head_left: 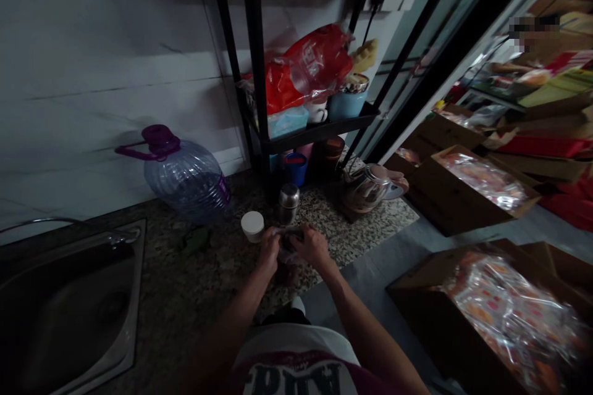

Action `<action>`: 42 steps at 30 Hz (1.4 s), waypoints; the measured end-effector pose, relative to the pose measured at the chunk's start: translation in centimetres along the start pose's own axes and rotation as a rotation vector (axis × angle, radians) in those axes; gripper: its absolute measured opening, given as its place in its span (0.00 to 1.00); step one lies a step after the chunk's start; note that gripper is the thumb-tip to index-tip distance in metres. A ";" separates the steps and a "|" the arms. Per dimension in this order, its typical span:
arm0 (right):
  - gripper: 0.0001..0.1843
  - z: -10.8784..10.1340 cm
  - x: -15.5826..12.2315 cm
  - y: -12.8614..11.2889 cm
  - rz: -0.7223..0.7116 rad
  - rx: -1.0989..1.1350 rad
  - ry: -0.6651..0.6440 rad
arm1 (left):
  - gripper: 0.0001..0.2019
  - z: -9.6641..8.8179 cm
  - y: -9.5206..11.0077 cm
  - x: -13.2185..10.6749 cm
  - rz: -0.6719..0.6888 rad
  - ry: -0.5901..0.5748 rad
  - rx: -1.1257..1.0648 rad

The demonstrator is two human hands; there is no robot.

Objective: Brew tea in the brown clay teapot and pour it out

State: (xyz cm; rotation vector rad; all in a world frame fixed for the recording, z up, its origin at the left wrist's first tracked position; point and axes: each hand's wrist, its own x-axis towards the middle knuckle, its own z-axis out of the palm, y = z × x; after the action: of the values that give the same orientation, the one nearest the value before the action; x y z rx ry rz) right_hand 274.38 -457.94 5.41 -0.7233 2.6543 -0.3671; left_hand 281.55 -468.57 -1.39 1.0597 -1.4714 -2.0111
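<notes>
Both my hands meet over the granite counter (194, 284) near its front edge. My left hand (269, 251) and my right hand (314, 247) are closed round a small dark object (291, 237) held between them; the dim light hides what it is. Just behind the hands stand a small white-lidded jar (252, 226) and a steel shaker (288, 202).
A big clear water jug with a purple cap (185, 176) stands against the wall. A steel sink (65, 315) lies at the left. A black rack (296, 117) holds bags and cups. A glass kettle (368, 188) sits at the counter's right end. Cardboard boxes of packets (486, 182) fill the floor.
</notes>
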 end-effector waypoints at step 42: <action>0.22 0.4 -0.1 1.4 -0.125 0.088 -0.025 | 0.08 0.0 1.7 0.4 -0.185 -0.050 -0.067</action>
State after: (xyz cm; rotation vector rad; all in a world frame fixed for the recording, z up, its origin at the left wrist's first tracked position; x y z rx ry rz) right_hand 274.01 -456.80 4.67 -0.8623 2.5581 -0.5023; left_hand 281.11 -469.42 0.08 1.1623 -1.3642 -2.2124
